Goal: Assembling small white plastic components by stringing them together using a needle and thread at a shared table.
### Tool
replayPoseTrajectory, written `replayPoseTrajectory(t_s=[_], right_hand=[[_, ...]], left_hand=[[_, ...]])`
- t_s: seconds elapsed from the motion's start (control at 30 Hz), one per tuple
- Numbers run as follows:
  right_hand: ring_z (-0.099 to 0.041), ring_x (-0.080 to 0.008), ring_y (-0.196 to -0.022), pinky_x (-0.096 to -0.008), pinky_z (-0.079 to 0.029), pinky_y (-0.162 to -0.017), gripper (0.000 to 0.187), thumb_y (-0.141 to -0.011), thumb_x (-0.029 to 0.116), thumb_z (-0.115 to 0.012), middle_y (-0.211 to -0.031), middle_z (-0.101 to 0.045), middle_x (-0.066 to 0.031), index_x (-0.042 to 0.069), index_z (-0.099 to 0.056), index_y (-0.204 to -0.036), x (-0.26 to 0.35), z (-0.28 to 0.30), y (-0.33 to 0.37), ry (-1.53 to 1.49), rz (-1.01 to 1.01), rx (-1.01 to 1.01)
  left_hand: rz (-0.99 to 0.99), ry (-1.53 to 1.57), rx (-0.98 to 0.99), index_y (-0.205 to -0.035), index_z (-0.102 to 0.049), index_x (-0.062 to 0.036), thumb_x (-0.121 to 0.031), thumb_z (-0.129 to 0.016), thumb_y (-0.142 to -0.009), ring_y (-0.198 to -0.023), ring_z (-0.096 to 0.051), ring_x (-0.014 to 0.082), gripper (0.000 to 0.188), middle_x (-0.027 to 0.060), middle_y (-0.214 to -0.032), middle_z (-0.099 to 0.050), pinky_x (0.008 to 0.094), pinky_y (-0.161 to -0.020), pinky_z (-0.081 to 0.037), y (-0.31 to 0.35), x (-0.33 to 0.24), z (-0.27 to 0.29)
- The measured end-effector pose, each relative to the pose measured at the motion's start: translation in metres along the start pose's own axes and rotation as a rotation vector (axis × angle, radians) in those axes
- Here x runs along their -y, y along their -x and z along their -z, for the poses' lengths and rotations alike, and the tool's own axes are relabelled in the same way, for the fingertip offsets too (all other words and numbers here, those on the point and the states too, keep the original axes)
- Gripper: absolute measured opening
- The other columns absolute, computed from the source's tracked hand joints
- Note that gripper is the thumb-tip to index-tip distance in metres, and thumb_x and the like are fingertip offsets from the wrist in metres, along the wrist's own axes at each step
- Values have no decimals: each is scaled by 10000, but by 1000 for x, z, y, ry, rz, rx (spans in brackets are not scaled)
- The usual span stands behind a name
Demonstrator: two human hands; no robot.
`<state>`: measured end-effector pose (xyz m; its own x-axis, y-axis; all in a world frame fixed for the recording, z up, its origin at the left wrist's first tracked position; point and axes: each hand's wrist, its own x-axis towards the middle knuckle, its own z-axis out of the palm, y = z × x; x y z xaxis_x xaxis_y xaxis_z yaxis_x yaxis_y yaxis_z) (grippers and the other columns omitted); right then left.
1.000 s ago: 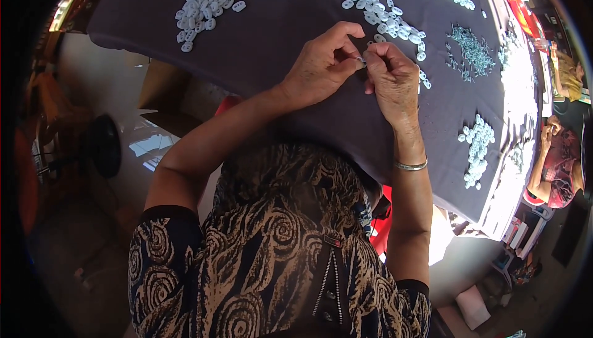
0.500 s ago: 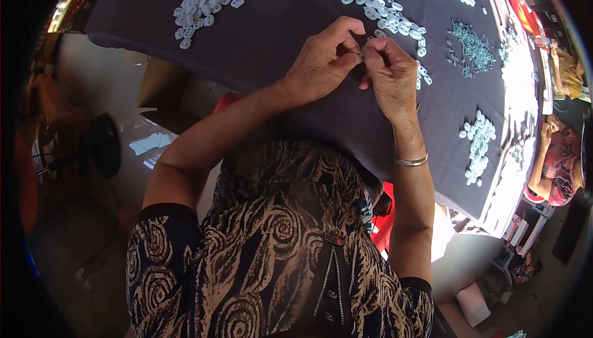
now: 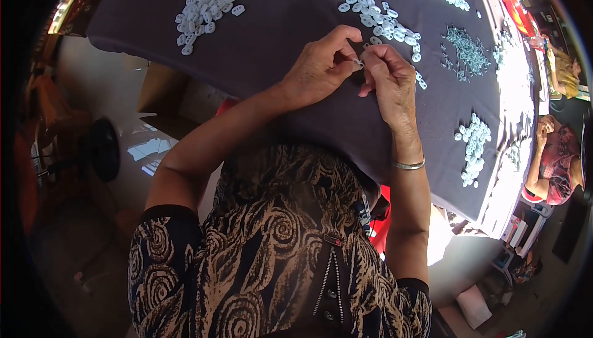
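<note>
Above the near edge of the dark cloth, my left hand [image 3: 320, 71] and my right hand [image 3: 390, 79] meet fingertip to fingertip. Between them is a small white plastic piece [image 3: 358, 63], mostly covered by the fingers. My left thumb presses on it from the left while the forefinger arches above. My right thumb and forefinger pinch it from the right, the other fingers curled under. Just beyond the hands, a strip of small white oval plastic pieces with holes [image 3: 386, 26] runs across the cloth.
More white ovals lie in a pile [image 3: 207, 8] at the far left. Thin nail-like bits [image 3: 467, 54] and another white heap [image 3: 474, 150] lie on the tablecloth [image 3: 278, 23] to the right. Another person [image 3: 559, 153] sits beyond the right edge. A cardboard box [image 3: 167, 100] stands below left.
Both hands stay pinched together with only slight finger motion. The hands and the nearby strip of ovals sit a little differently in the picture, as the view has shifted slightly.
</note>
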<state>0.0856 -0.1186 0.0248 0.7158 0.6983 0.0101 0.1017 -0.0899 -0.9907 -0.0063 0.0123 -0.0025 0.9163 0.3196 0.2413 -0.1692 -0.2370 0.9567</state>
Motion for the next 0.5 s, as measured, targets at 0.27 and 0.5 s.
replayPoseTrajectory(t_s=[0.27, 0.5], right_hand=[[-427, -64, -505, -217, -410, -405, 144, -912, 115, -489, -672, -508, -17, 13, -590, -901, 5, 34, -5, -219, 48, -185], [-442, -33, -572, -201, -384, -475, 48, -884, 69, -597, -724, -559, 22, 49, -638, -898, 21, 94, 4, 55, 23, -160]], left_hand=[[-47, 92, -11, -1147, -486, -32, 25, -614, -847, -717, -539, 48, 331, 10, -846, -573, 199, -651, -479, -2, 5, -2], [5, 139, -81, -1086, -542, -31, 16, -608, -855, -709, -522, 31, 244, -6, -851, -569, 186, -612, -465, -1, 1, 0]])
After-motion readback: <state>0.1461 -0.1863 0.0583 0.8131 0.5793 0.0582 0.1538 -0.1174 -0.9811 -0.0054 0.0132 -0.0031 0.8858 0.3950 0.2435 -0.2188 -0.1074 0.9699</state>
